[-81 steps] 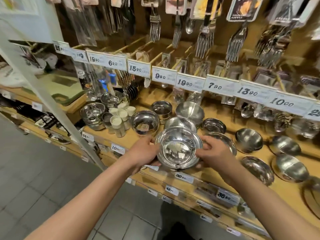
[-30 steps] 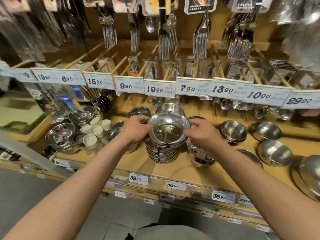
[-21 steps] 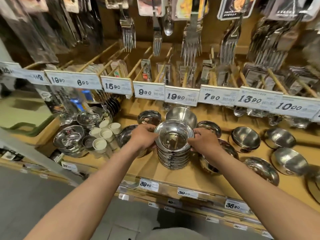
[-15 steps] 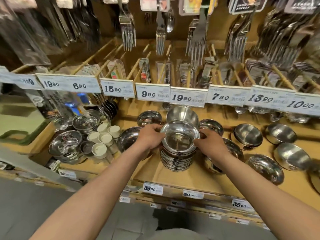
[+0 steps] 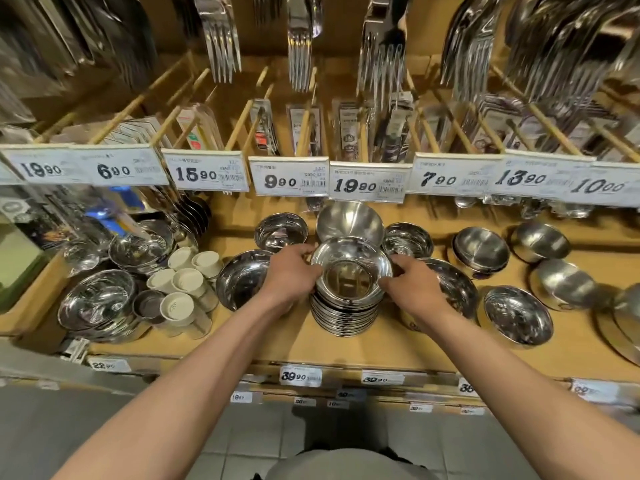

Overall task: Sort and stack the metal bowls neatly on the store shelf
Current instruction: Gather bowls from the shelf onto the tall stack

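A stack of several shiny metal bowls [image 5: 346, 313] stands in the middle of the wooden shelf [image 5: 346, 348]. The top bowl [image 5: 350, 268] sits on the stack. My left hand [image 5: 291, 271] grips its left rim with curled fingers. My right hand [image 5: 412, 285] holds its right rim, fingertips on the edge. Loose bowls lie around: a wide one [image 5: 242, 278] under my left wrist, two small ones [image 5: 280, 232] [image 5: 407, 240] behind, a tilted one [image 5: 349, 220] at the back, and one [image 5: 453, 289] partly hidden by my right hand.
More bowls [image 5: 481, 249] [image 5: 517, 315] [image 5: 562, 284] spread to the right. White cups [image 5: 183, 282] and nested bowls [image 5: 98, 303] crowd the left. Price tags [image 5: 289, 176] hang on a rail above, with packaged forks [image 5: 299, 57] over them. Grey floor tiles lie below.
The bowl I carried in both hands has come down onto the stack. Both hands stay on its rim, the right one loosening slightly. The camera moved closer.
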The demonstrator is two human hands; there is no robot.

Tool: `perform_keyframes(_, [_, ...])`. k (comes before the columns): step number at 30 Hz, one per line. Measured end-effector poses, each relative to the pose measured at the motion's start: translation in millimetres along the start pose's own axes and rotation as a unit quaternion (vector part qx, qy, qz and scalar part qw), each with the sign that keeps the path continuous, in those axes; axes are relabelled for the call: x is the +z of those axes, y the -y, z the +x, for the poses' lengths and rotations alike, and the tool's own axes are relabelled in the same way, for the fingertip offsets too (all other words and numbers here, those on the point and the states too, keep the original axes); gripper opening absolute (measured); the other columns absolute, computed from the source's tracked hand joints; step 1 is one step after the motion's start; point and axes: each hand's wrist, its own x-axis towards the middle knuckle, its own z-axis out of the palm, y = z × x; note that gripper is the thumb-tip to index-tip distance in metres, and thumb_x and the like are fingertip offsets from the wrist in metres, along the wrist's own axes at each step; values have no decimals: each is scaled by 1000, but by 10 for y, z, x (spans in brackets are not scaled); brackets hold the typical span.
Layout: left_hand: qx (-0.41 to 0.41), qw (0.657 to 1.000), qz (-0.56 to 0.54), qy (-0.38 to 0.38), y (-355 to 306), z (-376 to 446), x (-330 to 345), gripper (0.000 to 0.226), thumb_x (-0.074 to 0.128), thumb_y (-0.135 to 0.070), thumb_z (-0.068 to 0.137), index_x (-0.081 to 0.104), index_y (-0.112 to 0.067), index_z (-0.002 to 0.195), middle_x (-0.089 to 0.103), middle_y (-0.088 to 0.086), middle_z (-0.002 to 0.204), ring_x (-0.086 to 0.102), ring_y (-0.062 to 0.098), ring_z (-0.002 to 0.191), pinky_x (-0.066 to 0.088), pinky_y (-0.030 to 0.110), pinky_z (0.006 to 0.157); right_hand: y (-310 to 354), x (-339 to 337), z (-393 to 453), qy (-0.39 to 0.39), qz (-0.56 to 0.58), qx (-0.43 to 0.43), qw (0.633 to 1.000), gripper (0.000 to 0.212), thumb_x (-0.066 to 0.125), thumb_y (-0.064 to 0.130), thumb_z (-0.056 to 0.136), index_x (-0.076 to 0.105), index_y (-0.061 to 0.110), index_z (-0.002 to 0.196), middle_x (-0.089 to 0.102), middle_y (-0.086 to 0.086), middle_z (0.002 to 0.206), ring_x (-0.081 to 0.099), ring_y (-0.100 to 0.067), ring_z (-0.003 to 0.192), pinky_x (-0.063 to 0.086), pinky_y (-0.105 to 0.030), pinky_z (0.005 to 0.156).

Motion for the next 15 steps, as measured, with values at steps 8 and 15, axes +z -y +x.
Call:
perform_keyframes(8, [7,999,41,-7,11,-44,3,38,68,-10,89,69,-14,126,66,-14,75,70,13,68,64,39,77,-53,46,33,8,-12,-16,1000,15,68,13,88,76,19,99,75,3,90,66,-15,83,47,-26,68])
perform_keyframes(15, [20,998,62,-5,-4,-103,-20,30,66,-13,89,72,-18,118,72,-9,75,66,8,65,51,20,59,-86,82,50,-5,-32,-26,999,9,67,15,88,72,22,90,69,11,80,59,-4,74,38,-16,59])
